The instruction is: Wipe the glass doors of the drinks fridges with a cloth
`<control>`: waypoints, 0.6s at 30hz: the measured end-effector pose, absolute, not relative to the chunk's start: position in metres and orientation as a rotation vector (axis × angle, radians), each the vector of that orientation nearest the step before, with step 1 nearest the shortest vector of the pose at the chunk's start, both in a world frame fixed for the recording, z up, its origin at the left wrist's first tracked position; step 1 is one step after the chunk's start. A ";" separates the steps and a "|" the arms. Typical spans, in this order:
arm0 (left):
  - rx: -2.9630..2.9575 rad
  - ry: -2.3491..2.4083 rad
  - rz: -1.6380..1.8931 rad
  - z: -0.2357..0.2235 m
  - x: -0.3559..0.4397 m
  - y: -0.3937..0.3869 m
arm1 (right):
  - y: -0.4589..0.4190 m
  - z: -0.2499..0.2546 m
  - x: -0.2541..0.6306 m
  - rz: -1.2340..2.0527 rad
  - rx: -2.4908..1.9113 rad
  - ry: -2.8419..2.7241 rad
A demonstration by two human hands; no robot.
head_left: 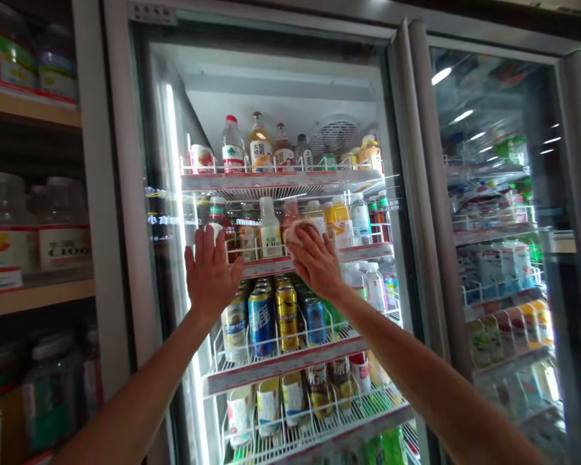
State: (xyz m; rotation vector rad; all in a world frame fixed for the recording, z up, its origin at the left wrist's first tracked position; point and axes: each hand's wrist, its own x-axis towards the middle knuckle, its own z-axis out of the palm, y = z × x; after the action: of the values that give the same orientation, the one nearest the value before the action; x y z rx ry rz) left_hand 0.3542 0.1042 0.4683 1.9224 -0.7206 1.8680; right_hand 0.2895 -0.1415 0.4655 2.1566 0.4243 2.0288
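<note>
My left hand is raised with its fingers stretched out, its palm towards the glass door of a lit drinks fridge. To its right, my right hand presses a pale cloth to the glass at about the height of the second shelf. The fingers of that hand lie over the cloth and cover part of it. Behind the glass, between the hands, stands a bottle with a pale label. Below are a gold can and a blue can.
A grey door frame separates this door from a second glass-fronted fridge on the right, also stocked with drinks. Open wooden shelves with jars and bottles stand close on the left. Wire racks hold cans inside the fridge.
</note>
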 end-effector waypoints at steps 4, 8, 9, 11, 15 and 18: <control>1.939 -0.728 1.866 0.468 0.354 0.104 | -0.188 0.478 0.281 2.357 2.151 -0.069; 1.941 -0.732 1.866 0.467 0.354 0.103 | -0.204 0.509 0.291 2.681 2.041 -0.316; 1.939 -0.729 1.860 0.467 0.354 0.103 | -0.187 0.514 0.295 2.600 2.088 -0.196; 1.936 -0.725 1.861 0.467 0.354 0.103 | -0.145 0.519 0.299 2.312 2.197 0.115; 1.935 -0.725 1.892 0.467 0.355 0.104 | -0.114 0.523 0.292 1.816 2.199 0.496; 1.932 -0.740 1.903 0.466 0.355 0.104 | -0.163 0.532 0.281 2.134 2.222 0.135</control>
State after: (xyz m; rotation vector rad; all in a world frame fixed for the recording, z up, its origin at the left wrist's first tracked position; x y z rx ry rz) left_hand 0.3551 0.1045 0.4663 1.9319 -0.7403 1.9028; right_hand 0.2810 -0.1632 0.5316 2.2219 0.1348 2.1339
